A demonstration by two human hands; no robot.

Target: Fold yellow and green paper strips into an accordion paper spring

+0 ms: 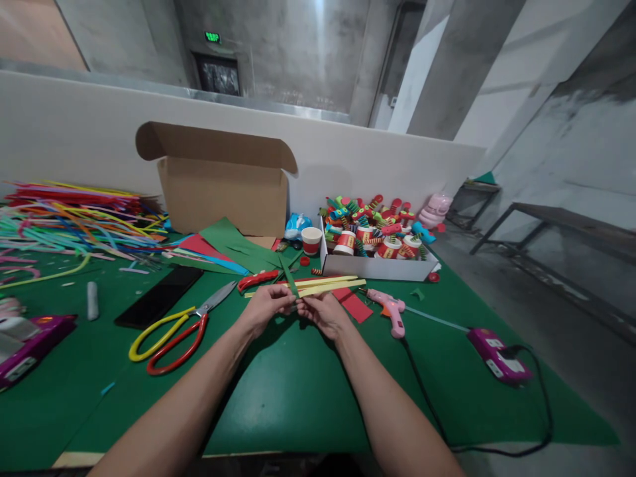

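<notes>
Close together over the middle of the table, both hands have their fingertips pinched. My left hand [268,310] grips the lower end of a green paper strip [288,275], which slants up and away. My right hand [322,314] pinches at the same spot, where a yellow paper strip [340,287] meets the green one and runs off to the right. Whether the two strips are joined is hidden by the fingers. Just beyond lie more yellow strips and a red-handled tool [257,279]. Red paper pieces [354,306] rest by my right hand.
Scissors [191,328] and a black phone-like slab [158,297] lie left. A pink glue gun [390,310] with its cord and a purple power strip [498,358] are right. Behind stand a white box [380,268] of paper-spring figures, a paper cup [311,241] and a cardboard box [223,199].
</notes>
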